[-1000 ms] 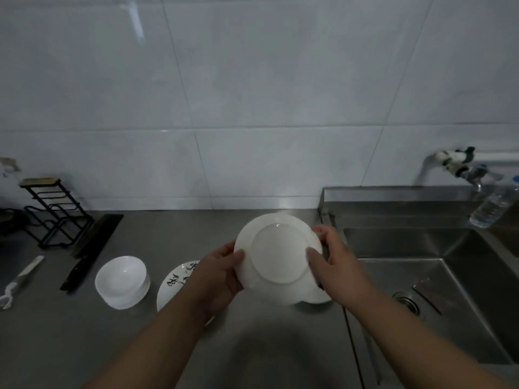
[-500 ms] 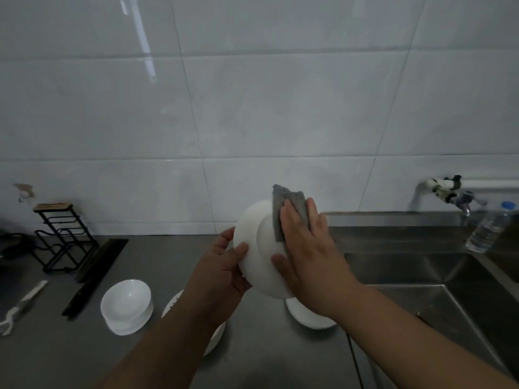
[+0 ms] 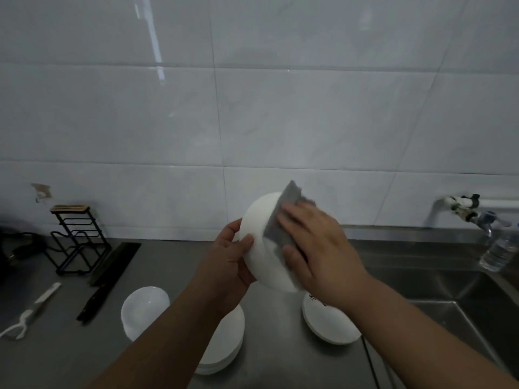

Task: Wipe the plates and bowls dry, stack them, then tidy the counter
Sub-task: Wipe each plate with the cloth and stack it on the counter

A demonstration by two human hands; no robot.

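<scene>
I hold a white plate [image 3: 261, 242] up in front of me, tilted, its underside toward me. My left hand [image 3: 229, 259] grips its left rim, thumb on the back. My right hand [image 3: 317, 245] presses a grey cloth [image 3: 283, 217] flat against the plate with straight fingers. On the steel counter [image 3: 56, 355] below sit stacked white bowls [image 3: 144, 308] at the left, a stack of white plates [image 3: 227, 343] under my left forearm, and more white plates [image 3: 328, 324] under my right wrist.
A black wire rack [image 3: 75, 240] stands at the back left. A black-handled knife [image 3: 112, 276] and a white peeler [image 3: 31, 313] lie on the counter. The steel sink [image 3: 455, 290] is at the right, with a tap [image 3: 463, 206] and a clear water bottle [image 3: 500, 245].
The right hand brought the grey cloth onto the plate's back and has slid it up and right. The plate was raised and tilted, and the view rose toward the wall.
</scene>
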